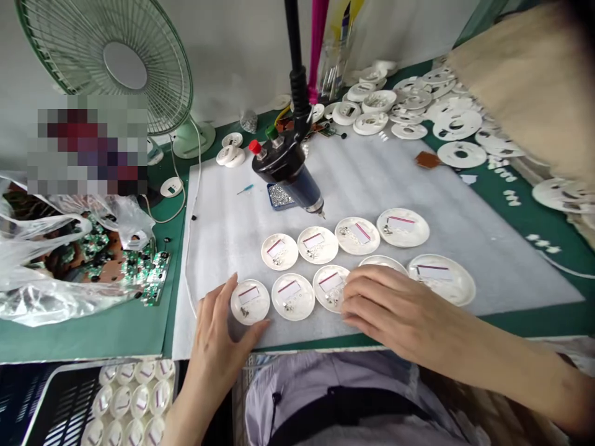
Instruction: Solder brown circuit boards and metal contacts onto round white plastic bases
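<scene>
Several round white plastic discs, each with a small red-striped insert and tiny screws, lie in two rows on a white foam sheet (488,235). My left hand (216,334) cups the leftmost disc (250,301) of the near row between thumb and fingers. My right hand (390,306) lies with its fingers bent over another disc (382,262) in the near row, fingertips touching the neighbouring disc (331,286). A hanging electric screwdriver (290,170) dangles above the far row, tip pointing down to the right.
A small tray of screws (280,196) sits behind the screwdriver. A plastic bag of green circuit boards (69,266) lies at left, near a desk fan (116,68). Piles of white parts (418,105) fill the far right. A black crate of discs (130,402) stands below the table edge.
</scene>
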Motion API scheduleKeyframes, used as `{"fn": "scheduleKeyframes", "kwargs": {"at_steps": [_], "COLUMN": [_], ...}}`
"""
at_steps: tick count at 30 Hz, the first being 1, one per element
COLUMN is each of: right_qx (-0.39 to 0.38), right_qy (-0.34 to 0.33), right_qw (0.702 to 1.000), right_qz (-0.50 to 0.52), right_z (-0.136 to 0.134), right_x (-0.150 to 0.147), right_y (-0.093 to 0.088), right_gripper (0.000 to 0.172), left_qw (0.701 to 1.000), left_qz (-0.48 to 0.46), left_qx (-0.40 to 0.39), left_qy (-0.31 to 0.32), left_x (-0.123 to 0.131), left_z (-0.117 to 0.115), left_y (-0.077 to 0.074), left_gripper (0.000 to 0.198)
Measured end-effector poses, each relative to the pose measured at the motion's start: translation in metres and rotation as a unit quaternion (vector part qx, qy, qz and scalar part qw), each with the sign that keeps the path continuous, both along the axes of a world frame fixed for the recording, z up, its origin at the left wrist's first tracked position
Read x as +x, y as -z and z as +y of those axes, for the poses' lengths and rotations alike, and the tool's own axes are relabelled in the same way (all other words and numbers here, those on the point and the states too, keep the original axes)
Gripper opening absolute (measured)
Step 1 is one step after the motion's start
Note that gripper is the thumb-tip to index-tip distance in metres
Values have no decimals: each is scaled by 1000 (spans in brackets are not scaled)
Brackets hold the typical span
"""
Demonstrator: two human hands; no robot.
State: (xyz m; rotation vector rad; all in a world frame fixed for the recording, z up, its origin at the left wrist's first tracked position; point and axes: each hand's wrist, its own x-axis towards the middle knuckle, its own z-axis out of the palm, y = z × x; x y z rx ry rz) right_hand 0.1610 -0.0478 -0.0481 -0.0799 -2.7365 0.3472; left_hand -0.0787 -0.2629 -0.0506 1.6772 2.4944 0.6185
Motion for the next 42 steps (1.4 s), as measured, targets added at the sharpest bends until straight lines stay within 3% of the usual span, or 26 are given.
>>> {"fn": "scheduleKeyframes", "kwargs": {"at_steps": [3,5,8,10,14,18,21,24,27,31,34,42], "right_qx": [-2,10,15,1,-8,-52,-92,-92,-82,-86,-82,-7], "right_qy": [17,76,199,239,229,146,75,108,132,71,27,26], "right_qw": [1000,997,978,961,954,961,962,962,960,964,969,989], "right_qz": [26,30,-56,-136,-195,-229,-247,-235,-232,-241,-232,-142], "right_z": [18,36,59,66,68,81,95,103,103,106,115,111], "right_x": [8,12,5,-9,-34,-38,-31,-25,-24,-27,-23,-12], "right_y": [-12,-19,-25,-27,-30,-36,-37,-38,-39,-41,-41,-25], "right_gripper": [14,19,43,56,57,42,42,52,47,36,44,46], "left_qw": [1000,998,993,989,981,972,967,965,964,963,962,964], "left_qz": [8,13,48,50,10,-24,-29,-36,-45,-34,-21,-20], "left_qx": [-6,7,31,13,-53,-84,-95,-93,-93,-101,-109,-74], "left_qy": [27,53,100,140,188,218,235,241,246,249,250,254], "left_x": [-6,-11,-14,-11,-5,-1,2,4,3,4,5,11], "left_z": [2,12,47,78,127,150,158,162,162,159,157,151], "left_y": [-9,-22,-41,-47,-42,-32,-30,-31,-33,-35,-34,-33], "left_gripper": [72,66,53,53,65,78,82,79,79,76,74,67]}}
